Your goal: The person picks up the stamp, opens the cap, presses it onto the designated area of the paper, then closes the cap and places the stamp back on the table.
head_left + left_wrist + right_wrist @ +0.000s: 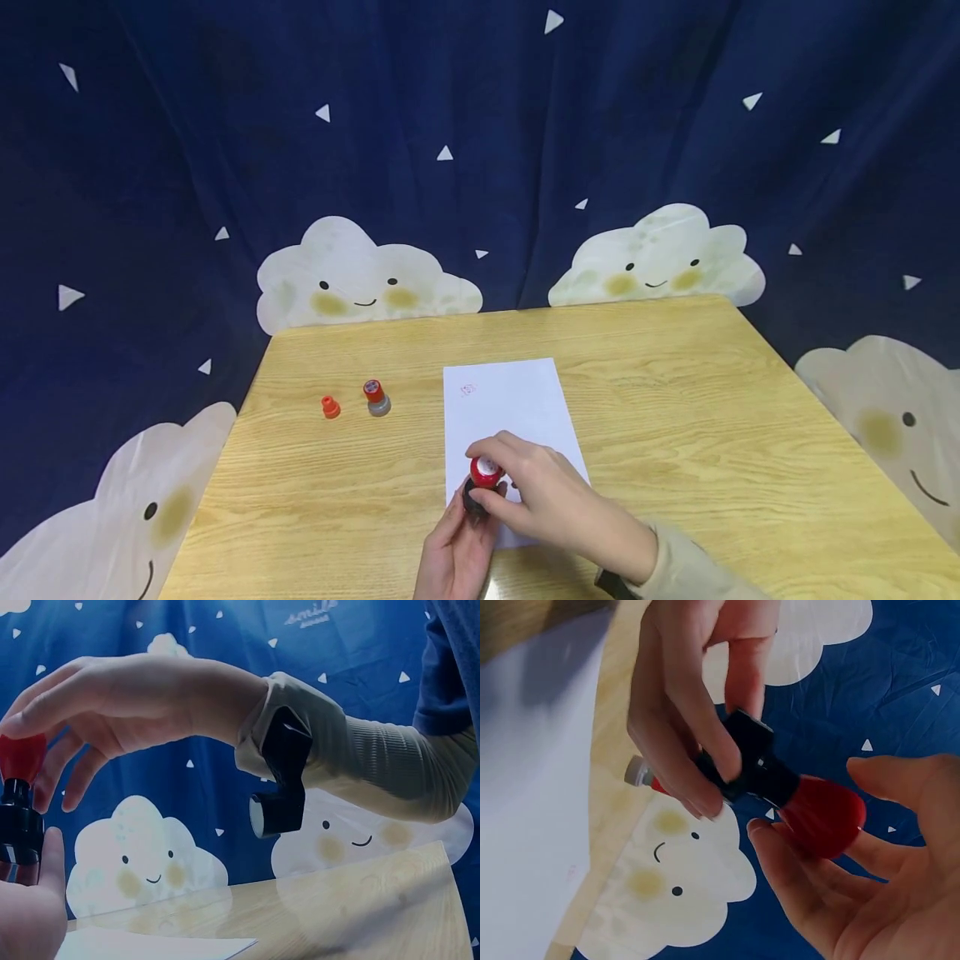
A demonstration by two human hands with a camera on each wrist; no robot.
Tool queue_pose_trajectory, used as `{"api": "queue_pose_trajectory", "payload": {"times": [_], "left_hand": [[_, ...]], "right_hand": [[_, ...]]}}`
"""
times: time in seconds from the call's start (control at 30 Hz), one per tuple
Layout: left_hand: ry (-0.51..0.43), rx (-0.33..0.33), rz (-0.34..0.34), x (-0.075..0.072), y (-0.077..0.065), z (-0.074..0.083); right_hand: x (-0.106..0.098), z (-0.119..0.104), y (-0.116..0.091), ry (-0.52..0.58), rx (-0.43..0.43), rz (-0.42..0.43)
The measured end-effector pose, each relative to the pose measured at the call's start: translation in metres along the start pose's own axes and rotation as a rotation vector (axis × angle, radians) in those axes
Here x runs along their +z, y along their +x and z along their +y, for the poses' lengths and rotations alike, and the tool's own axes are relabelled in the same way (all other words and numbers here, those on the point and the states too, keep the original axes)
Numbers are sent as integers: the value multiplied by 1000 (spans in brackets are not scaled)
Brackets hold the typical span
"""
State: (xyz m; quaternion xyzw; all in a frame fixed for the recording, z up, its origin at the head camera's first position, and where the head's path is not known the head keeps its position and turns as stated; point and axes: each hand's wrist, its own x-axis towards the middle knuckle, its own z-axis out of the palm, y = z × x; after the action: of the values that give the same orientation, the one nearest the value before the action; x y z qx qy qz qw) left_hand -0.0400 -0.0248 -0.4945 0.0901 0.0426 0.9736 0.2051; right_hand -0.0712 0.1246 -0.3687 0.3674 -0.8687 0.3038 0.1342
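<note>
A stamp with a red knob and a black base is held upright over the near part of a white sheet of paper. My left hand grips the black base between thumb and fingers from below. Around the red knob curve the fingers of my right hand, coming from above; in the right wrist view its thumb stands a little off the knob. The stamp's underside is hidden. Near the paper's far left corner shows a small red imprint.
To the left on the wooden table stands a second stamp, red on a grey base. A small red-orange piece sits beside it. A dark blue curtain with clouds hangs behind the table's far edge.
</note>
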Motion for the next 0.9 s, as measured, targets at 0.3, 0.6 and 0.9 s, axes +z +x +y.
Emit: {"api": "queue_pose_trajectory", "payload": {"times": [0.3, 0.6, 0.9], "left_hand": [[-19, 21, -46, 1, 0, 0], [-38, 26, -110, 0, 0, -1], [10, 21, -162, -3, -2, 0]], "right_hand": [[9, -1, -3, 45, 43, -41], [9, -1, -4, 84, -22, -47], [4, -3, -1, 121, -11, -98]]}}
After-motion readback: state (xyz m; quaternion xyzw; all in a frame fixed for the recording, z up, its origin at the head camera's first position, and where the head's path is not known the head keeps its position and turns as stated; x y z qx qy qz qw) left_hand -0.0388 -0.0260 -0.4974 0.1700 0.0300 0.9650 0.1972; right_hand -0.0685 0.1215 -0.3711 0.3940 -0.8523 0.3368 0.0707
